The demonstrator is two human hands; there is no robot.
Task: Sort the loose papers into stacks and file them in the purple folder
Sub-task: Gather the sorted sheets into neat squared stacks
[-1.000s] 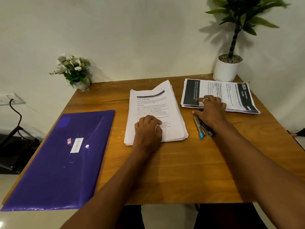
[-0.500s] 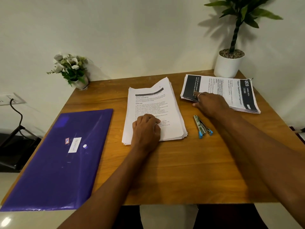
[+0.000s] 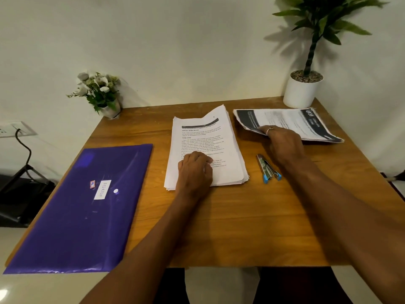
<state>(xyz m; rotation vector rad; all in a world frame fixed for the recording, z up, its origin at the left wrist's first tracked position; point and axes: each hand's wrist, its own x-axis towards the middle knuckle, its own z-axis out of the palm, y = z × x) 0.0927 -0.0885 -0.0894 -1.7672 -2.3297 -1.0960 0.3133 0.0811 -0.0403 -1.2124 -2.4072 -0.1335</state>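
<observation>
Table (image 3: 241, 227): sound, no defect noted. Purple folder (image 3: 76, 216): lies flat and closed, well left of the text stack (image 3: 208, 137), its near left corner past the table edge. A knock from a forearm could slide it to the floor, and it must be opened before filing, while both hands are occupied. Text stack: central, its edges uneven and its far right corner bent up. Judged liable to catch at the folder mouth unless squared first. Dark-banded stack (image 3: 295, 121): right of the text stack and further back, its left corner raised off the table. Lifted by one edge, loose sheets could fan out, slip and mix with the text stack, undoing the sort. Hands are apart. The left hand (image 3: 194, 172) rests on the near part of the text stack with fingers curled, pinning it. The right hand (image 3: 282, 143) grips the near left edge of the dark-banded stack. Stapler (image 3: 268, 168): just right of the text stack, in the likely path of the lifted pile, and could snag the lower sheets. Writing: the text stack shows the headings "INITIAL SCENE SETUP" and "TASK GOAL". The dark-banded stack's print is blurred. The folder's white label (image 3: 102, 189) is handwritten, possibly "BEDROOM".
</observation>
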